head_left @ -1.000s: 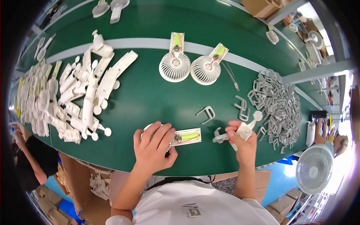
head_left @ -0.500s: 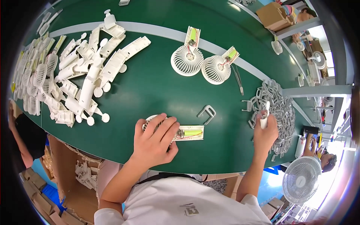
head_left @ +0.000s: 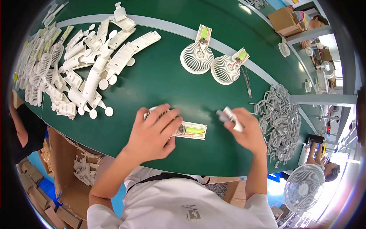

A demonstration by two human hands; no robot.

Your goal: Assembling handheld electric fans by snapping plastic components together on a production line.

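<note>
My left hand point(head_left: 154, 129) is curled over the round white head of a small fan, hiding most of its grille. The fan's open handle point(head_left: 203, 134) points right on the green table, showing a green battery point(head_left: 195, 131) and thin wires. To the right, my right hand point(head_left: 248, 129) grips a white plastic handle cover point(head_left: 233, 119) above the table. At its far-left end a grey piece point(head_left: 221, 115) shows, blurred; it looks like a grey bracket.
Two open white fans point(head_left: 197, 57) lie at the back, with tweezers point(head_left: 248, 84) beside them. White handle shells point(head_left: 93, 82) and fan bodies point(head_left: 42, 66) are piled left. Grey brackets point(head_left: 280, 126) form a heap right. A cardboard box point(head_left: 72, 183) stands below the table's left edge.
My right hand has moved left from the grey heap with the white cover. The loose grey bracket is gone from its spot on the table. My left hand stays on the fan.
</note>
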